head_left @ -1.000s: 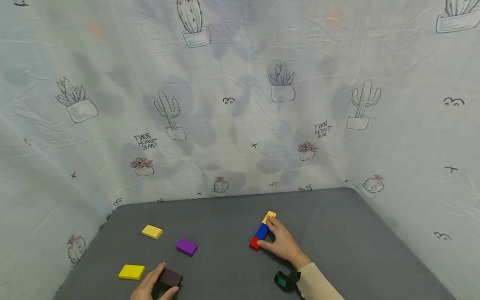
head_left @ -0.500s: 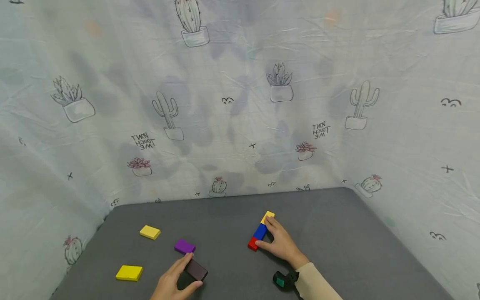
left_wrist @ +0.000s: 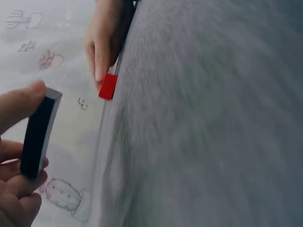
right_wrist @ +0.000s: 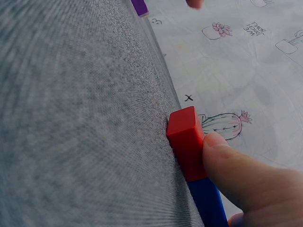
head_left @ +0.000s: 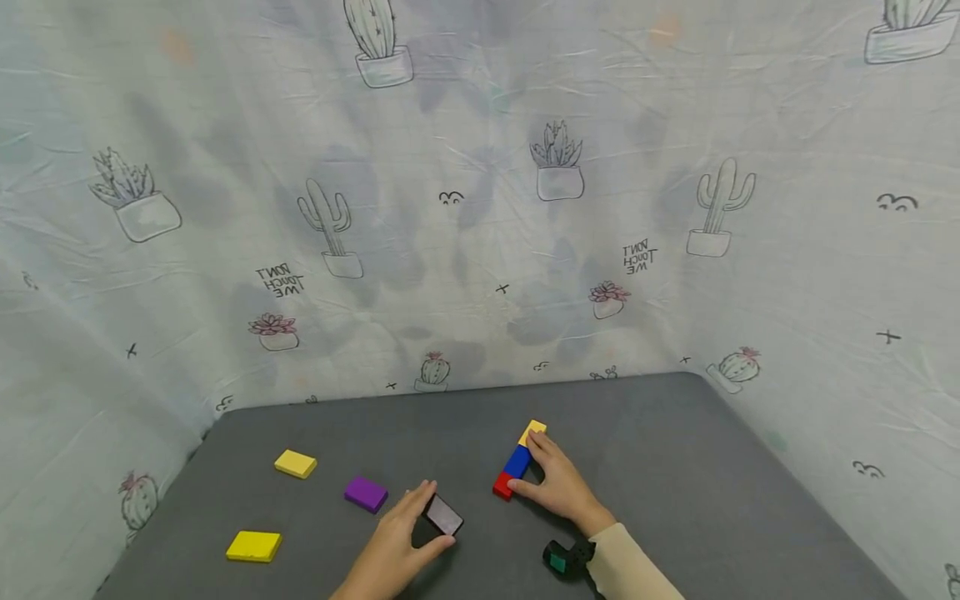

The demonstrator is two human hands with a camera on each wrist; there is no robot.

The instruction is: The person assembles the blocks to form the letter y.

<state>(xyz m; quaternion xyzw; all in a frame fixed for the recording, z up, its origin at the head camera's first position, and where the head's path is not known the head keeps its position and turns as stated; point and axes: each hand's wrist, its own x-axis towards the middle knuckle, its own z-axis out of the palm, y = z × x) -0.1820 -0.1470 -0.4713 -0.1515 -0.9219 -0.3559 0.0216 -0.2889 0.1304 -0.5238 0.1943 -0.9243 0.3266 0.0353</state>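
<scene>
As the left hand (head_left: 393, 540) pinches a dark rectangular block (head_left: 444, 515) above the tabletop (head_left: 637, 450), the right hand (head_left: 564, 490) grips a red block (head_left: 502, 484), blue block (head_left: 517, 461) and yellow block (head_left: 533, 427) in line!

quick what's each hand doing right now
Left hand: holding a dark rectangular block.
Right hand: holding a row of red, blue and yellow rectangular blocks.

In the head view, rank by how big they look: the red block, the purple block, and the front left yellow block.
Front left yellow block, though nearness to the camera may help.
Purple block.
Red block.
</scene>
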